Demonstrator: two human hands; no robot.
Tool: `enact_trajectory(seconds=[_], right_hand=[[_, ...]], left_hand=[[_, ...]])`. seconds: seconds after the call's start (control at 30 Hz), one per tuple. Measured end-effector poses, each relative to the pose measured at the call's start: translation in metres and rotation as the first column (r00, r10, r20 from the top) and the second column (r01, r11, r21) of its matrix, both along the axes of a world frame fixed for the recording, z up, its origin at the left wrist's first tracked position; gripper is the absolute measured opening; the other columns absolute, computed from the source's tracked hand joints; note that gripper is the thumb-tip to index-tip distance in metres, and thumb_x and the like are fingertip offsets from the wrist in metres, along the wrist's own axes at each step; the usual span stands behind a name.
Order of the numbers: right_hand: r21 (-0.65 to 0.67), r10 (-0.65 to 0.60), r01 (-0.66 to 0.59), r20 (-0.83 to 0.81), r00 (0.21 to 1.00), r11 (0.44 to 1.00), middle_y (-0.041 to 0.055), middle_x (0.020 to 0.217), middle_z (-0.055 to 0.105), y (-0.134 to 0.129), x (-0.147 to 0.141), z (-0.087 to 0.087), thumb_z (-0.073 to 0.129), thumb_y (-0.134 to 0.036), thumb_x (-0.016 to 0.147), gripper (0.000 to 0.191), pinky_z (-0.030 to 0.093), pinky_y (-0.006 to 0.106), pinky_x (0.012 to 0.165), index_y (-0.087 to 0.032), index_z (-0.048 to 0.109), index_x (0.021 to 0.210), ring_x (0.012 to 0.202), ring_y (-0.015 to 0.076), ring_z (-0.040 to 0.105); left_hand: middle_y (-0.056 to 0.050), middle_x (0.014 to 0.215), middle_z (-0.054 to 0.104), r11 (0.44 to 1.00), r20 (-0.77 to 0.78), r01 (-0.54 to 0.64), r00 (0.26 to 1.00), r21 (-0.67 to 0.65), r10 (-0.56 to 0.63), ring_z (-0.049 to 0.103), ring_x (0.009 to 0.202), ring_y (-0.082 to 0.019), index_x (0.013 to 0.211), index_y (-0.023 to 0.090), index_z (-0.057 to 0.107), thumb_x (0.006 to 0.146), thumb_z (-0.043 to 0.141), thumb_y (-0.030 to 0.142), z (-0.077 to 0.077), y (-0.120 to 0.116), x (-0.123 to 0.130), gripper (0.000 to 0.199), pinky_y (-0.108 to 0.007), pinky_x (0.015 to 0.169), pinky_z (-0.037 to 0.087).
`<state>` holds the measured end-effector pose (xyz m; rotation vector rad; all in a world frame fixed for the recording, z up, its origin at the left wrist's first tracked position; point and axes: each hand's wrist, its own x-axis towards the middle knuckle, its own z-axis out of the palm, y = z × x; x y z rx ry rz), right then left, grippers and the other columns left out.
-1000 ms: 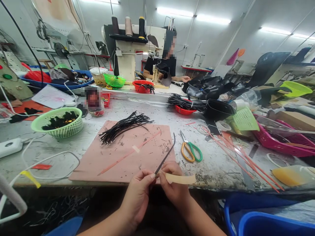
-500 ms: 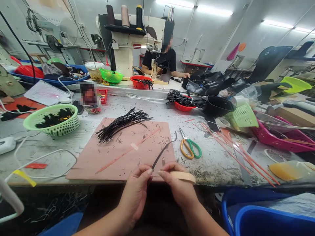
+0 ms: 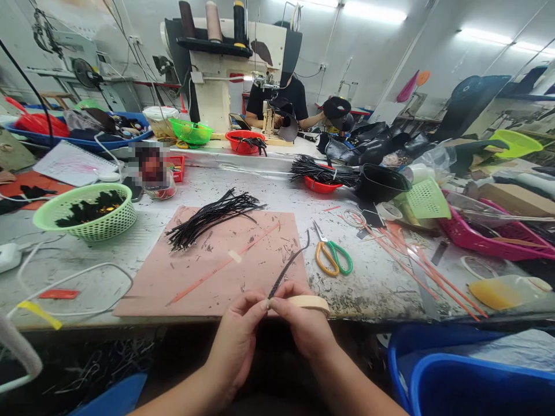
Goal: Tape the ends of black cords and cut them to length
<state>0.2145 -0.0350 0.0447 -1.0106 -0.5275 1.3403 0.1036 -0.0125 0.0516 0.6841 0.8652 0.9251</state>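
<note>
A thin black braided cord (image 3: 285, 267) runs up and to the right from my fingertips over the pink board (image 3: 203, 266). My left hand (image 3: 240, 329) pinches its lower end. My right hand (image 3: 306, 323) is closed around a roll of cream tape (image 3: 318, 303), its thumb and finger meeting the left fingertips at the cord's end. Whether the tape touches the cord there is hidden by the fingers. A bundle of black cords (image 3: 212, 218) lies on the board's upper part. Scissors (image 3: 330, 254) with one yellow and one green handle rest right of the board.
A green basket (image 3: 91, 222) of black pieces stands at left. A red bowl (image 3: 321, 185) with more black cords is at the back right, beside orange strips (image 3: 416, 266) and a bottle (image 3: 509, 290). Across the table a person (image 3: 299, 101) sits at a sewing machine (image 3: 217, 86).
My right hand has moved left with the tape roll, and its fingertips now meet my left hand at the cord's end. The person opposite has lifted a black piece.
</note>
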Motion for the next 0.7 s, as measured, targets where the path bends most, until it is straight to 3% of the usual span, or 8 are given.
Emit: enact_trajectory(seconds=[0.1, 0.2, 0.37, 0.5, 0.6, 0.7], right_hand=[[-0.007, 0.004, -0.004, -0.021, 1.0, 1.0, -0.0066, 0.049, 0.054, -0.001, 0.001, 0.002, 0.078, -0.025, 0.05, 0.023, 0.04, 0.02, 0.05, -0.018, 0.057, 0.056, 0.046, 0.0066, 0.046], [-0.012, -0.003, 0.003, -0.019, 1.0, 1.0, -0.006, 0.051, 0.055, -0.001, 0.002, 0.002, 0.078, -0.025, 0.05, 0.024, 0.04, 0.021, 0.051, -0.017, 0.057, 0.058, 0.048, 0.0071, 0.047], [-0.041, 0.019, -0.017, 0.049, 0.999, 0.999, -0.0034, 0.056, 0.059, -0.002, 0.004, -0.003, 0.078, -0.027, 0.049, 0.025, 0.043, 0.024, 0.053, -0.018, 0.062, 0.066, 0.052, 0.0104, 0.052], [0.006, -0.031, 0.031, 0.215, 0.976, 1.0, -0.0032, 0.053, 0.057, -0.004, 0.004, -0.004, 0.072, -0.026, 0.056, 0.015, 0.042, 0.024, 0.051, -0.019, 0.06, 0.06, 0.05, 0.0112, 0.05], [0.086, -0.054, 0.023, 0.383, 0.922, 0.996, -0.0009, 0.06, 0.059, -0.004, 0.007, -0.003, 0.068, -0.022, 0.061, 0.006, 0.043, 0.025, 0.055, -0.02, 0.062, 0.06, 0.058, 0.0134, 0.052], [0.171, -0.039, -0.045, 0.46, 0.887, 0.984, -0.0002, 0.065, 0.058, -0.002, 0.013, 0.0, 0.065, -0.02, 0.064, 0.003, 0.043, 0.025, 0.06, -0.02, 0.065, 0.061, 0.064, 0.0139, 0.053]], left_hand=[[0.001, 0.069, 0.053, 0.981, -0.113, 0.049, 0.993, 0.188, -0.028, 0.047, 0.075, -0.015, 0.061, 0.02, 0.065, 0.067, 0.068, 0.024, -0.003, 0.001, -0.005, 0.008, -0.022, 0.072, 0.039], [-0.002, 0.076, 0.054, 0.921, -0.204, 0.139, 0.977, 0.363, -0.067, 0.049, 0.078, -0.017, 0.067, 0.021, 0.067, 0.073, 0.062, 0.026, -0.004, 0.004, -0.011, 0.01, -0.025, 0.072, 0.04], [-0.004, 0.071, 0.056, 0.855, -0.379, 0.241, 0.924, 0.459, -0.056, 0.051, 0.072, -0.019, 0.064, 0.021, 0.066, 0.071, 0.064, 0.027, 0.005, 0.009, -0.015, 0.009, -0.026, 0.067, 0.04], [-0.002, 0.064, 0.057, 0.907, -0.382, 0.273, 0.914, 0.32, -0.14, 0.051, 0.065, -0.017, 0.063, 0.02, 0.065, 0.071, 0.063, 0.029, 0.009, 0.01, -0.013, 0.012, -0.026, 0.065, 0.039], [0.001, 0.058, 0.056, 0.964, -0.258, 0.23, 0.947, 0.134, -0.19, 0.049, 0.059, -0.014, 0.064, 0.018, 0.063, 0.068, 0.067, 0.032, 0.009, 0.01, -0.012, 0.015, -0.024, 0.061, 0.039], [0.003, 0.055, 0.054, 0.978, -0.108, 0.208, 0.973, 0.017, -0.205, 0.045, 0.053, -0.01, 0.061, 0.017, 0.06, 0.064, 0.072, 0.031, 0.011, 0.01, -0.011, 0.019, -0.021, 0.056, 0.036]])
